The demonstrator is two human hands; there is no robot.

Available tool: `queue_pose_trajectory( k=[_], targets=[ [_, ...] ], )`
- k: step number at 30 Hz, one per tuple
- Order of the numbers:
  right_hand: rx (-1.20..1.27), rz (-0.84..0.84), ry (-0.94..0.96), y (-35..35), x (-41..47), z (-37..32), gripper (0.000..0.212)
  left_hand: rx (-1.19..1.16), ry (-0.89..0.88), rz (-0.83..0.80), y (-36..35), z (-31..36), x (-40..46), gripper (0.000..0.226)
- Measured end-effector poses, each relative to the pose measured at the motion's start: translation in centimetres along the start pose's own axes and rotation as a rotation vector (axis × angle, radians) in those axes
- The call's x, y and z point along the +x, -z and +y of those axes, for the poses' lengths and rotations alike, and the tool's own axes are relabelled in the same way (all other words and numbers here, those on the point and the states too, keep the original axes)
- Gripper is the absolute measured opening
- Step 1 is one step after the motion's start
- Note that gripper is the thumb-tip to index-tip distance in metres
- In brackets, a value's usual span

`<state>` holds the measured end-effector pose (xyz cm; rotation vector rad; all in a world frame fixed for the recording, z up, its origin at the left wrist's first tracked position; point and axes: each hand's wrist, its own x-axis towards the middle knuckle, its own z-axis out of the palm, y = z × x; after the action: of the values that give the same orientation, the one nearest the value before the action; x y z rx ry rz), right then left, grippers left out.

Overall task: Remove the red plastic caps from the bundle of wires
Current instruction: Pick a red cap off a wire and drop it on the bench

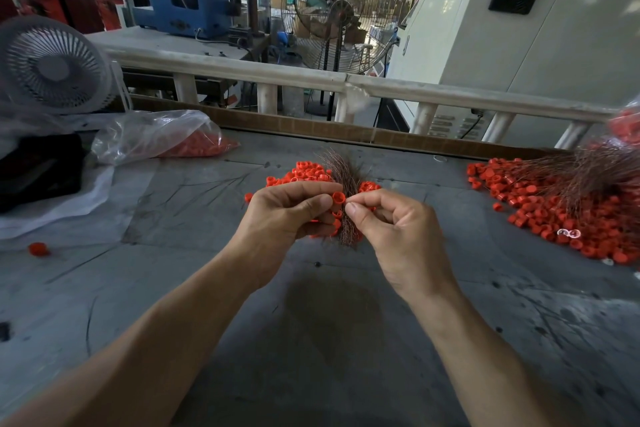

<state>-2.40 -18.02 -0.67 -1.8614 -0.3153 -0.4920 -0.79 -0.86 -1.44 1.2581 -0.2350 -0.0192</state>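
At far left a plastic bag (156,137) lay on the table (329,340), holding red caps. Your left hand (287,215) pinched one red cap (338,198) on the wire bundle (346,204); your right hand (391,222) clamped thin wires beside it. Caps seem light and stiff, wires springy: grip each cap's rim.

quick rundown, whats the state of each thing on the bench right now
left hand: shut on a red cap
right hand: pinching the wire bundle
wire bundle: upright between both hands, caps still on it
small cap pile: loose on the table behind the hands
large cap pile: heaped at right, wires lying across it
plastic bag: lying on its side, red caps inside
white desk fan: blades show no blur
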Motion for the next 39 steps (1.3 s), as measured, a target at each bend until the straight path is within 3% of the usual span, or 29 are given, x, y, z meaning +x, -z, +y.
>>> queue_pose_trajectory(
  k=[10, 34, 37, 39],
  targets=[
    [0.039, -0.029, -0.012, 0.0, 0.0, 0.4, 0.015, -0.086, 0.044, 0.007, -0.1, 0.2, 0.0, 0.029],
    [0.255, -0.352, -0.198, -0.1, -0.1, 0.9, 0.017, -0.157, 0.077, -0.079, 0.2, 0.6, -0.1, 0.027],
    [0.232, -0.31, -0.182, 0.2, 0.0, 0.8, 0.018, -0.193, 0.087, -0.079, 0.3, 0.6, 0.0, 0.025],
    [0.127, -0.176, -0.175, 0.5, 0.4, 1.1, 0.023, -0.211, 0.089, -0.072, 0.3, 0.6, 0.0, 0.023]
  ],
)
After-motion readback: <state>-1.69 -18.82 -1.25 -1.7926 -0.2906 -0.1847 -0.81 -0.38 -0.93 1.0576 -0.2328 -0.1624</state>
